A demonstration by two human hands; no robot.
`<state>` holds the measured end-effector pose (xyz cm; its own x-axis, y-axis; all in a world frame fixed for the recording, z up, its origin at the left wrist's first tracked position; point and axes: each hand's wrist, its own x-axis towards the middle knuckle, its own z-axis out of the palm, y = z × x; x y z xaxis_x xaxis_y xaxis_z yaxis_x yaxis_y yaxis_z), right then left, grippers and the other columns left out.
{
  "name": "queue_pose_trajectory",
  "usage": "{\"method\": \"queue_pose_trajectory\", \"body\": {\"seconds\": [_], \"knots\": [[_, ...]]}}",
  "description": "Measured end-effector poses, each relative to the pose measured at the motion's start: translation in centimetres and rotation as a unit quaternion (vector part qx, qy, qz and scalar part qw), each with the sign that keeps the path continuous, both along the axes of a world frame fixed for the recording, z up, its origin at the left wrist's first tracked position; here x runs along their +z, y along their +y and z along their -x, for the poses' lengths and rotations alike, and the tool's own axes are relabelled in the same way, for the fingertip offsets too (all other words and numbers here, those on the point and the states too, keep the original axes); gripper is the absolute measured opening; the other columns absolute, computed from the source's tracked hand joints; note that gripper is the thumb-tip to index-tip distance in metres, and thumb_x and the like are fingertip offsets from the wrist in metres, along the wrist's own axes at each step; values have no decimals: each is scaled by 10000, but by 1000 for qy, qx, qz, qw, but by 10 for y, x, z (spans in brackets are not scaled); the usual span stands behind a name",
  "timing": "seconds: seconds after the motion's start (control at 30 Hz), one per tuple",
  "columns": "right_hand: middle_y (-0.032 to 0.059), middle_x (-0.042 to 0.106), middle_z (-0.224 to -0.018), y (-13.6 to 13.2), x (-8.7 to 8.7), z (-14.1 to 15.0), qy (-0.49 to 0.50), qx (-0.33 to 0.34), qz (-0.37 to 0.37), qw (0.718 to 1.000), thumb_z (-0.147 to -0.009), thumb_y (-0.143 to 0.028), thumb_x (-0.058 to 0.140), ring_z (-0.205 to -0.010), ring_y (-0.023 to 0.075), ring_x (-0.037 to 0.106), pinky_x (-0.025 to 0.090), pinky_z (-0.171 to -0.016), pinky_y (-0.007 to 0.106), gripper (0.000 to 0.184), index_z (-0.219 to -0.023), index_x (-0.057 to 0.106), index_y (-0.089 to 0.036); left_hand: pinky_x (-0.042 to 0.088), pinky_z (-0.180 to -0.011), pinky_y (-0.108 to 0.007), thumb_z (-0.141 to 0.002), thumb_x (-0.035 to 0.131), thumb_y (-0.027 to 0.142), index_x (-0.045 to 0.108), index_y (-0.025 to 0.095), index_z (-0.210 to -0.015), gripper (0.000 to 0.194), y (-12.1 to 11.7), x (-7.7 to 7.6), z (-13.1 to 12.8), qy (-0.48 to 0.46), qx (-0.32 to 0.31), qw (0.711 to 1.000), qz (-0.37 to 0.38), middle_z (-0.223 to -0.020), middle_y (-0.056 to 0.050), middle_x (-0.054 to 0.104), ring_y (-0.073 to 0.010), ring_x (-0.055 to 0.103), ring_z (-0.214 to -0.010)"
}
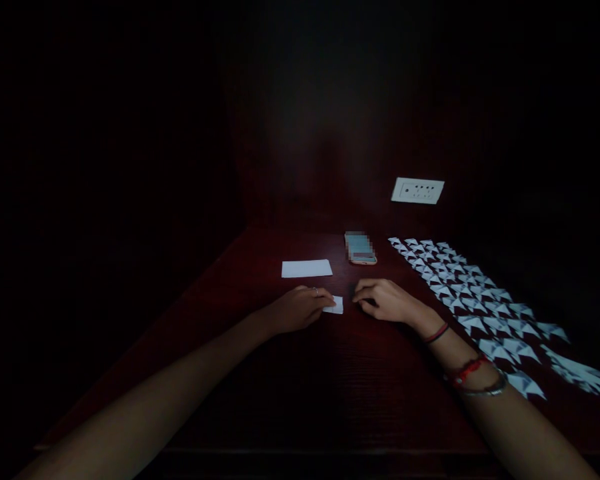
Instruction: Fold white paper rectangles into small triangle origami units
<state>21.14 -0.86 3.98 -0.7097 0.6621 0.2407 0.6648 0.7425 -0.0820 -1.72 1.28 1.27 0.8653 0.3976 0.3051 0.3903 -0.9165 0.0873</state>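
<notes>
Tabletop dark red, socketed wall shadowy, left hand on paper, grip unclear, right hand loosely curled

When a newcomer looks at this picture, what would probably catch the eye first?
Probably the rows of folded white paper pieces along the right of the dark red table. Next, the socket panel stands out on the dark back wall, and the left hand touches a small white paper near the middle.

Paper under left hand — phone beyond
</notes>
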Motion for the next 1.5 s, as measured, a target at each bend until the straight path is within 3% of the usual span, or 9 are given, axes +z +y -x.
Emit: {"method": "queue_pose_trajectory", "body": {"seconds": [0.13,0.43,0.83,1.1,1.5], "knots": [[45,566,-883,-1,-1,5,22,17,17,999,-759,-197,439,-788,129,527,395,-723,252,256,-973,577,-171,325,-839,-284,-800,359,107,416,227,-1105,332,2,-3,1,-9,-12,1000,2,-1112,-11,461,-124,441,-980],[45,573,-832,2,-9,15,42,47,43,997,-789,-243,433,-768,119,528,389,-706,231,217,-904,604,-175,323,-824,-307,-808,362,136,450,240,-1079,303,-3,2,3,5,13,1000,-3,-1076,-8,470,-149,427,-962],[46,550,-811,3,-12,16,41,33,24,998,-801,-199,400,-747,112,510,379,-690,222,195,-873,577,-156,316,-821,-303,-802,364,132,457,239,-1056,291,-2,1,3,-8,8,1000,7,-1054,-3,471,-143,428,-946],[5,523,-672,6,-16,21,121,-14,55,991,-721,-141,448,-610,81,466,355,-592,189,111,-693,555,-137,319,-810,-291,-809,366,157,460,230,-1052,271,-4,3,3,3,10,1000,-19,-1044,-10,475,-140,440,-937],[-24,541,-604,18,-26,24,163,-136,159,964,-653,-194,470,-549,69,471,340,-528,177,115,-637,572,-142,330,-767,-282,-813,355,162,390,256,-1135,337,-4,4,2,44,14,997,-60,-1016,-22,477,-147,457,-889]]}}
